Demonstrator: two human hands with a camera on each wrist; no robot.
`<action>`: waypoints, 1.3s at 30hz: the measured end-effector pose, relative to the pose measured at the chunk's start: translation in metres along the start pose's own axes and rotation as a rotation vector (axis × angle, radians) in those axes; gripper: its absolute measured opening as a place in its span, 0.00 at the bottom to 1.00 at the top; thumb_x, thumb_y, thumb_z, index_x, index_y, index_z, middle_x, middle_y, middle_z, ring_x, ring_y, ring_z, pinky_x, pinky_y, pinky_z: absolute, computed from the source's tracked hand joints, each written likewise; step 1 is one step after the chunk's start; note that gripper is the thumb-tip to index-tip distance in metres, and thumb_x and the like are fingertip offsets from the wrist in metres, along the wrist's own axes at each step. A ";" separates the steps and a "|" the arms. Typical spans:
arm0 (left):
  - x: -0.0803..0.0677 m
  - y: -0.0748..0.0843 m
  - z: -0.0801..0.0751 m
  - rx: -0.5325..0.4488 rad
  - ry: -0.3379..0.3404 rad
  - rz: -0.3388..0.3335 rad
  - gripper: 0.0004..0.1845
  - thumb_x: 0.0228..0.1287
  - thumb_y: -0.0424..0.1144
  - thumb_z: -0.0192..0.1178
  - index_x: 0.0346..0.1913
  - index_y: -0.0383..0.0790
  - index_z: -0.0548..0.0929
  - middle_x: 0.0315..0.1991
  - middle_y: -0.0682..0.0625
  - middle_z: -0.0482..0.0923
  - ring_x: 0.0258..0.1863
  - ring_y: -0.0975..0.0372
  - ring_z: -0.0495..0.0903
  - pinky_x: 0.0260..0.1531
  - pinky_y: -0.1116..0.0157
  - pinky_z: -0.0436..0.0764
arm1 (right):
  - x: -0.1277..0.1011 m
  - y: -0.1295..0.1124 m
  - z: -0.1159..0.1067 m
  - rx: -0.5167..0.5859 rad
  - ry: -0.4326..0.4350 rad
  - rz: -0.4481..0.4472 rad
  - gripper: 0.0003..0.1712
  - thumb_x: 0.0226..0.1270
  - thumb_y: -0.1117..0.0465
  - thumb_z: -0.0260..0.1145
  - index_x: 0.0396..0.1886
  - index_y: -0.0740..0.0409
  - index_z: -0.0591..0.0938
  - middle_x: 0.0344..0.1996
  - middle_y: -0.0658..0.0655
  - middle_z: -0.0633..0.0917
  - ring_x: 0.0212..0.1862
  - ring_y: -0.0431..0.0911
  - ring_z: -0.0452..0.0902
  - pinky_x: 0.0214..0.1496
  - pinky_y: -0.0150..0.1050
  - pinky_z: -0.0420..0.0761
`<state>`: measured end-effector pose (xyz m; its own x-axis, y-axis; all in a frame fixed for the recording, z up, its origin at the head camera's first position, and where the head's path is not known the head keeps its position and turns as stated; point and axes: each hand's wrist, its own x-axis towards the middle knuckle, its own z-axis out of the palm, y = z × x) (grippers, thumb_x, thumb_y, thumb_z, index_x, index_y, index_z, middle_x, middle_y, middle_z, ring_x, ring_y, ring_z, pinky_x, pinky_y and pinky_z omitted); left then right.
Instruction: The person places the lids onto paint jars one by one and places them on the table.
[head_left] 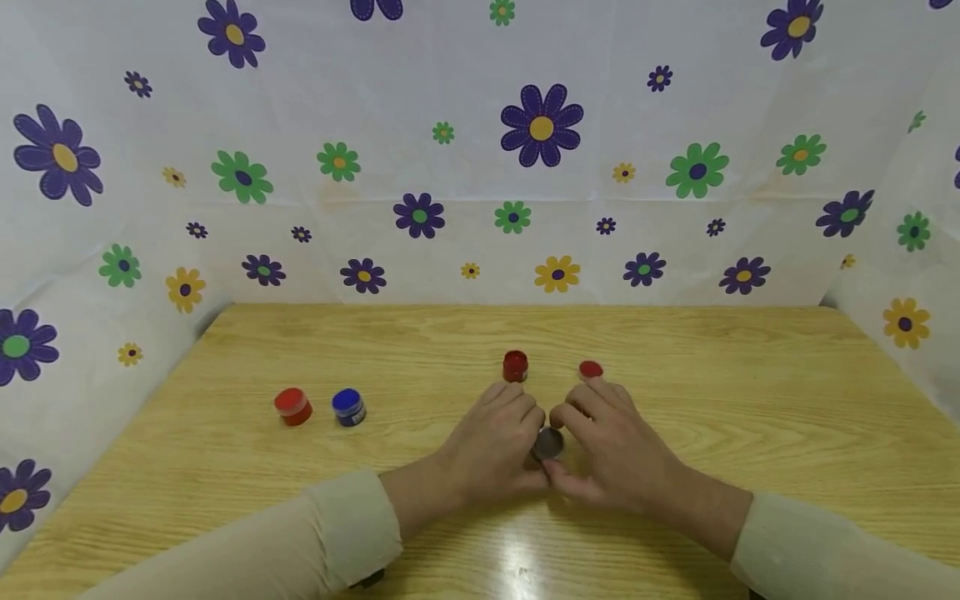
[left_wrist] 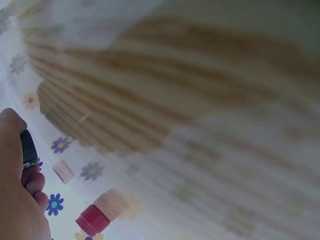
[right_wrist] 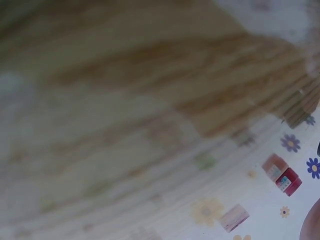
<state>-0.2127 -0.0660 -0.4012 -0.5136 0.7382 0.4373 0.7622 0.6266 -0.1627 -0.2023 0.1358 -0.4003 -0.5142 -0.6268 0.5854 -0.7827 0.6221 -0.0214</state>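
Gripping a small dark jar [head_left: 549,443] between them, the left hand [head_left: 491,442] and right hand [head_left: 618,450] meet, in the head view, at a glossy wood-grain table [head_left: 420,350]. White flowered cloth [head_left: 450,50] encloses its back and both sides. Beyond the hands are an open red jar [head_left: 515,368] and a red lid [head_left: 591,369]. The left-wrist view shows blurred grain and cloth, the dark jar at its edge; the right-wrist view is equally hazy.

Room lies between the blue jar [head_left: 349,408] and left hand [head_left: 489,442]; the open red jar [head_left: 515,367] blocks just beyond it, a red lid [head_left: 591,368] beyond the right hand [head_left: 617,446].
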 end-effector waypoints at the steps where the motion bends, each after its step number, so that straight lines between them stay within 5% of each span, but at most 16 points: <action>1: 0.000 0.000 0.000 0.001 -0.004 0.001 0.21 0.52 0.61 0.67 0.28 0.47 0.77 0.27 0.57 0.74 0.33 0.63 0.70 0.43 0.66 0.70 | 0.000 0.000 0.000 -0.002 0.000 0.000 0.18 0.50 0.46 0.71 0.35 0.52 0.79 0.32 0.47 0.72 0.40 0.43 0.66 0.47 0.43 0.68; 17: 0.000 0.003 0.001 0.017 -0.058 0.050 0.20 0.52 0.60 0.65 0.29 0.46 0.79 0.27 0.57 0.74 0.31 0.63 0.68 0.44 0.66 0.70 | -0.002 -0.001 0.002 0.002 -0.008 -0.007 0.23 0.55 0.38 0.71 0.25 0.50 0.76 0.27 0.45 0.70 0.34 0.42 0.63 0.47 0.41 0.68; 21: -0.001 0.004 0.001 0.016 -0.097 0.037 0.21 0.52 0.61 0.65 0.30 0.46 0.79 0.28 0.57 0.75 0.31 0.63 0.67 0.43 0.66 0.69 | -0.004 0.000 0.002 0.019 -0.033 0.017 0.24 0.56 0.36 0.69 0.30 0.50 0.77 0.29 0.46 0.73 0.37 0.42 0.66 0.51 0.44 0.70; 27: -0.001 0.003 -0.002 -0.019 -0.088 0.005 0.23 0.54 0.61 0.65 0.36 0.43 0.81 0.31 0.56 0.77 0.34 0.62 0.69 0.45 0.65 0.70 | -0.002 0.000 0.000 0.034 -0.098 0.052 0.21 0.53 0.42 0.70 0.40 0.50 0.80 0.35 0.47 0.77 0.41 0.41 0.66 0.50 0.44 0.70; 39: -0.001 0.003 0.001 0.000 -0.004 0.018 0.21 0.51 0.60 0.67 0.33 0.46 0.80 0.30 0.57 0.76 0.33 0.63 0.69 0.42 0.67 0.70 | -0.002 0.000 0.000 0.023 -0.093 0.037 0.18 0.50 0.46 0.70 0.38 0.49 0.79 0.34 0.46 0.76 0.40 0.41 0.66 0.48 0.42 0.69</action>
<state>-0.2099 -0.0648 -0.4030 -0.5010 0.7507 0.4306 0.7717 0.6128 -0.1704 -0.2013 0.1371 -0.4021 -0.5723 -0.6452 0.5061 -0.7699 0.6352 -0.0609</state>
